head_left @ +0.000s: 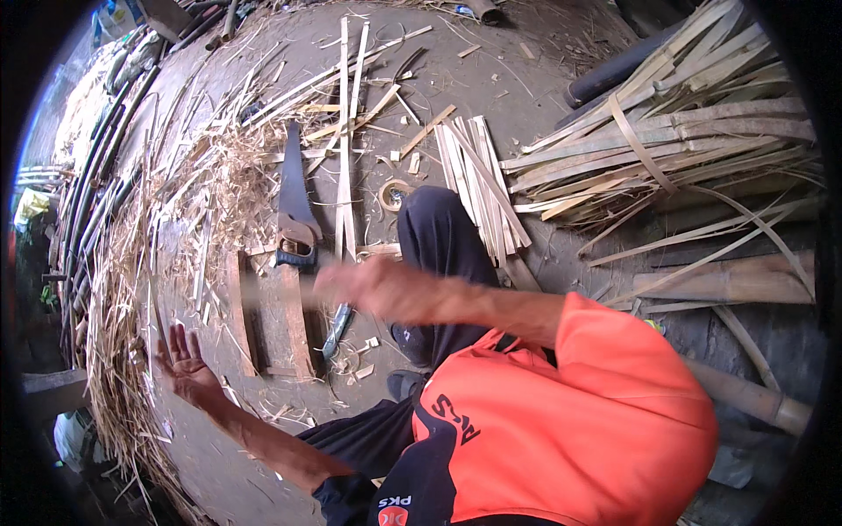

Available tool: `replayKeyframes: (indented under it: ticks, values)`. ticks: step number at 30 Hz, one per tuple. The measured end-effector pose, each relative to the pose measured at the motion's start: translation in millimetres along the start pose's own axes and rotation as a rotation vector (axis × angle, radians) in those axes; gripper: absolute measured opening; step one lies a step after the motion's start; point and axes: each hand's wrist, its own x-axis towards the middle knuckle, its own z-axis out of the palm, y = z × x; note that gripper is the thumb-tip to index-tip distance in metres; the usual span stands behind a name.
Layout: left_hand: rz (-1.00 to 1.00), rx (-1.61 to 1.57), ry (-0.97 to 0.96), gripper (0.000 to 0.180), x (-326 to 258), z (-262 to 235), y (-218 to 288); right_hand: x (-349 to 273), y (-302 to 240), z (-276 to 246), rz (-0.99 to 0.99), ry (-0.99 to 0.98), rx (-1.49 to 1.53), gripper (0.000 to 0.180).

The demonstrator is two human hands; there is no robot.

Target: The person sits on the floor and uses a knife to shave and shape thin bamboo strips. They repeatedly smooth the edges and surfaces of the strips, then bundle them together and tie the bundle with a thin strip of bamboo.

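My left hand (pixel 190 373) is out at the left with its fingers spread. A thin bamboo strip (pixel 156 307) runs up beside its fingertips; whether they touch it I cannot tell. My right hand (pixel 364 285) is smeared by motion and looks closed in a fist above the low wooden frame (pixel 298 337). From that fist a faint blurred streak, like a blade, reaches left, too smeared to name. Just beyond the frame lies a handsaw (pixel 296 188) with a dark blade. A tool with a teal handle (pixel 336 331) rests on the ground below my right hand.
Bamboo shavings (pixel 237 175) cover the ground to the left. A roll of tape (pixel 395 195) lies ahead of my knee, near a stack of pale bamboo slats (pixel 478 180). A tied bundle of split bamboo (pixel 675 131) fills the right side, with thick bamboo poles (pixel 745 394) below it.
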Motion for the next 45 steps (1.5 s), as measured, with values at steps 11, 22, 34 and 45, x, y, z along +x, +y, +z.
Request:
replayKeyframes:
  ticks: [11, 22, 34, 45]
  values:
    - [-0.691, 0.673, -0.208, 0.039, -105, -64, 32, -211, 164, -108, 1.086, 0.44, -0.693, 0.047]
    - [-0.421, 1.262, 0.206, 0.029, -231, -74, 57, 46, 163, -72, 0.618, 0.294, -0.174, 0.03]
    - [-0.235, 0.298, 0.679, 0.061, -332, -52, 46, -12, 355, 155, 1.346, 0.291, -0.562, 0.081]
    - [-0.159, 0.422, 0.663, 0.059, -329, -57, 43, 32, 337, 140, 1.253, 0.914, 0.576, 0.019]
